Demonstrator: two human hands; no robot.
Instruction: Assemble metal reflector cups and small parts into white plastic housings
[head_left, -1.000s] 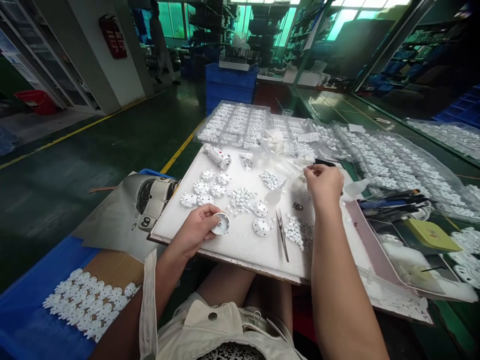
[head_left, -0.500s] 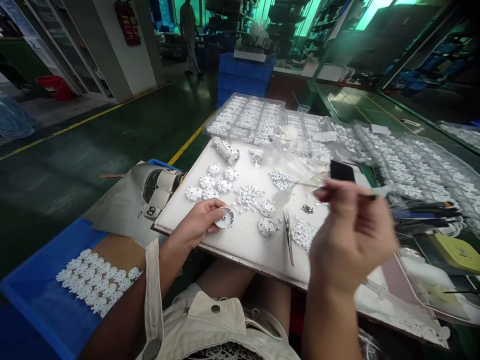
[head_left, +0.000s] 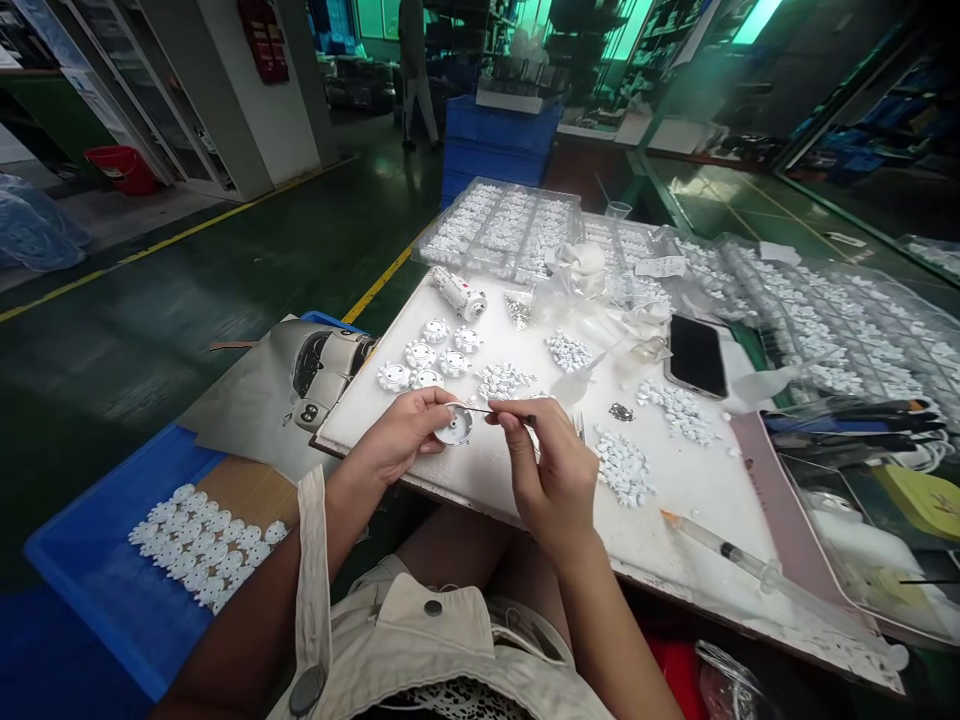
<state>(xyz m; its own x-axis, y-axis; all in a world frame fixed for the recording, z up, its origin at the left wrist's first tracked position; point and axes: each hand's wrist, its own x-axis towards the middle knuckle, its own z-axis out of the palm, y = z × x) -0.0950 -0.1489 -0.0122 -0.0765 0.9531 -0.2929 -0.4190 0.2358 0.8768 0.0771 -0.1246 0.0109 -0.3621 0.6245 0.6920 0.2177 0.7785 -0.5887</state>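
Observation:
Over the near edge of the white work board [head_left: 525,470], my left hand [head_left: 401,435] pinches a small round white cup-shaped part [head_left: 454,427], its hollow side facing up. My right hand [head_left: 551,460] grips a thin dark rod-like tool [head_left: 480,409], whose tip reaches the rim of that part. Whether the tip touches it I cannot tell. Behind my hands are a pile of tiny white pieces [head_left: 504,380] and several finished-looking round white parts [head_left: 454,362]. Right of my right hand lies another heap of small white pieces [head_left: 624,468]; tweezers there are mostly hidden.
A phone [head_left: 697,355] and a syringe [head_left: 720,548] lie on the board's right side. Clear trays of white parts [head_left: 517,225] stand behind. At left, a blue bin [head_left: 82,545] holds rows of white parts [head_left: 206,545]. A person [head_left: 415,75] is in the background.
My right hand has come down and left, bringing the thin tool from above the board's right side to the white part. The left hand keeps its hold. The phone is now uncovered.

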